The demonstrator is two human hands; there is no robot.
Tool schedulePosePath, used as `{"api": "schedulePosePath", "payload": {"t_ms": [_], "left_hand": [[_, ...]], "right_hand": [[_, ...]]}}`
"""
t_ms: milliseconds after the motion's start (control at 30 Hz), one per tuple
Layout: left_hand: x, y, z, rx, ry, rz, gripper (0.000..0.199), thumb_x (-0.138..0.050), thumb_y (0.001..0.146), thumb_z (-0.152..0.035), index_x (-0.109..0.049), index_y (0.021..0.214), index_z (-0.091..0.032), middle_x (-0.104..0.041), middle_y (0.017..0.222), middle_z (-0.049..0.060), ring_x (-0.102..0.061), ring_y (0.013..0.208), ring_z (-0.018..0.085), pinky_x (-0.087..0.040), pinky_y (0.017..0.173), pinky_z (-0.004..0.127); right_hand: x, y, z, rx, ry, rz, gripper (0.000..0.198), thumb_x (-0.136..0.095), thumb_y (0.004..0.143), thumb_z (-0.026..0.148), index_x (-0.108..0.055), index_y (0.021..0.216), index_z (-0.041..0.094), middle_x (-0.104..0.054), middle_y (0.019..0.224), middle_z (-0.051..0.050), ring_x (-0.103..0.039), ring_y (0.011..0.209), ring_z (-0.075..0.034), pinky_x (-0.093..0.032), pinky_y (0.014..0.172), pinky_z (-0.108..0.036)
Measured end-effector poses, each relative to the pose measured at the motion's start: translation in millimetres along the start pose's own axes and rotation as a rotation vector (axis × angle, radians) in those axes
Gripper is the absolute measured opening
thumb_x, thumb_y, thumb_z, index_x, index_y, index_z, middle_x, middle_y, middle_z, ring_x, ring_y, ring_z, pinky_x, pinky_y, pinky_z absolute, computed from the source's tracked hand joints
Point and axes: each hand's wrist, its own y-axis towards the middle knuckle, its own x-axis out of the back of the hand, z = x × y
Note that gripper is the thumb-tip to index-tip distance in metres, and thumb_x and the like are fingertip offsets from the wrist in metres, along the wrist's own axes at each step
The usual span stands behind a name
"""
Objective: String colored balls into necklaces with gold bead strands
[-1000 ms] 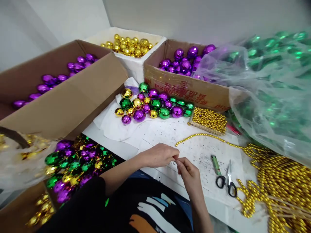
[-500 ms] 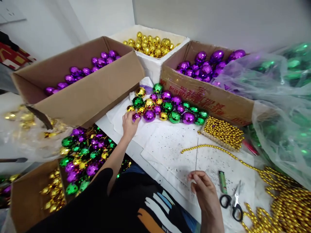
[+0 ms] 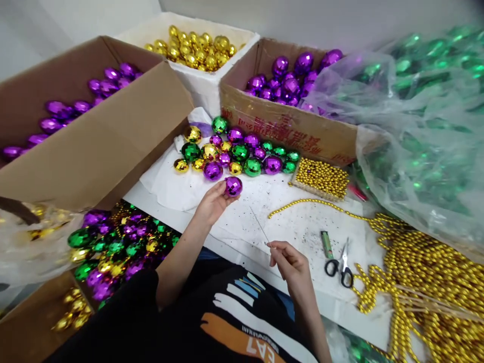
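Note:
My left hand (image 3: pixel 214 202) is closed on a shiny purple faceted ball (image 3: pixel 233 186), held by the fingertips above the white-covered table. In a pinch, my right hand (image 3: pixel 289 259) grips a long thin needle (image 3: pixel 259 224), its tip slanting up and left toward the ball. Any thread on the needle is too fine to make out. Just behind my left hand sits a cluster of purple, green and gold balls, among them a larger purple ball (image 3: pixel 213 171) and a green ball (image 3: pixel 252 167).
Cardboard boxes of purple balls stand left (image 3: pixel 151 111) and back right (image 3: pixel 242 108), with a white foam box (image 3: pixel 204 91) of gold balls between. Small gold beads fill a tray (image 3: pixel 321 179). Scissors (image 3: pixel 343 267), a green lighter (image 3: pixel 325 244) and gold bead strings (image 3: pixel 427 262) lie right.
My left hand has lifted a purple ball from the cluster and brought it right, nearer my right hand. The needle has tilted from upright to slanting left. The camera view has shifted.

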Motion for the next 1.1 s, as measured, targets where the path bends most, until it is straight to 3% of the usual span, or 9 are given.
{"api": "schedulePosePath", "payload": {"t_ms": [100, 233, 1100], "left_hand": [[-15.8, 3.7, 12.9, 0.149, -0.130, -0.023, 0.019, -0.063, 0.088, -0.030, -0.068, 0.100, -0.016, -0.073, 0.106, 0.011, -0.068, 0.107, 0.026, -0.052, 0.101, 0.043], [-21.8, 8.8, 19.7, 0.230, -0.166, -0.027, 0.021, -0.054, 0.094, -0.027, -0.067, 0.104, -0.013, -0.072, 0.107, 0.013, -0.065, 0.115, 0.027, -0.048, 0.109, 0.045], [-21.8, 7.0, 22.2, 0.192, -0.098, 0.026, 0.026, -0.048, 0.096, -0.030, -0.064, 0.109, -0.016, -0.069, 0.120, 0.013, -0.063, 0.120, 0.027, -0.047, 0.109, 0.045]], "right_hand": [[-0.2, -7.5, 4.1, 0.048, -0.071, -0.060, 0.027, -0.063, 0.085, 0.042, -0.070, 0.092, 0.017, -0.054, 0.058, 0.001, -0.049, 0.057, -0.011, -0.036, 0.056, -0.024], [1.9, -13.2, 1.4, 0.043, -0.104, -0.128, 0.027, -0.062, 0.085, 0.041, -0.071, 0.093, 0.017, -0.053, 0.059, 0.001, -0.050, 0.059, -0.013, -0.038, 0.059, -0.025], [3.9, -15.7, 5.1, 0.008, -0.122, -0.125, 0.028, -0.060, 0.086, 0.043, -0.070, 0.091, 0.017, -0.052, 0.059, 0.001, -0.049, 0.059, -0.014, -0.039, 0.059, -0.026]]}}
